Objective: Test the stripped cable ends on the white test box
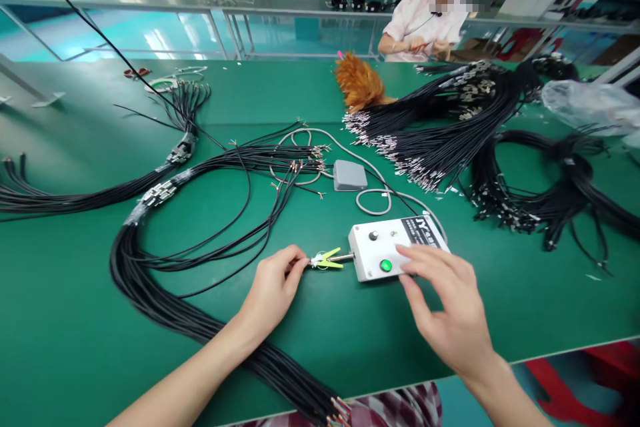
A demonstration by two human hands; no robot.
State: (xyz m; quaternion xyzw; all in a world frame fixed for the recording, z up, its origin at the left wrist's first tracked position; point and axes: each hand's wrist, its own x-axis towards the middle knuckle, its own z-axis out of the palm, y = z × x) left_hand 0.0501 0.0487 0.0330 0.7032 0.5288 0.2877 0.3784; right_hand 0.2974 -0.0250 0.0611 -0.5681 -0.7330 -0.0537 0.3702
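Note:
My left hand (277, 280) is closed in a pinch on thin wire ends, mostly hidden by the fingertips. Just right of the pinch is a yellow-green clip (327, 257) with white strands around its tip. The clip sits on a short metal shaft (343, 257) that comes out of a white control box (370, 267). On the box's top are a green button (385, 265), a black knob (373, 235) and a small toggle switch. My right hand (445, 300) grips the box's near side, fingers over the top and thumb at the front edge.
A thick bundle of black cables (165, 313) curves across the left of the green table. A grey pedal (350, 175) with a looped grey cord lies behind the box. More cable bundles (425, 127) and an orange duster (360, 83) lie farther back. A co-worker (425, 20) sits opposite.

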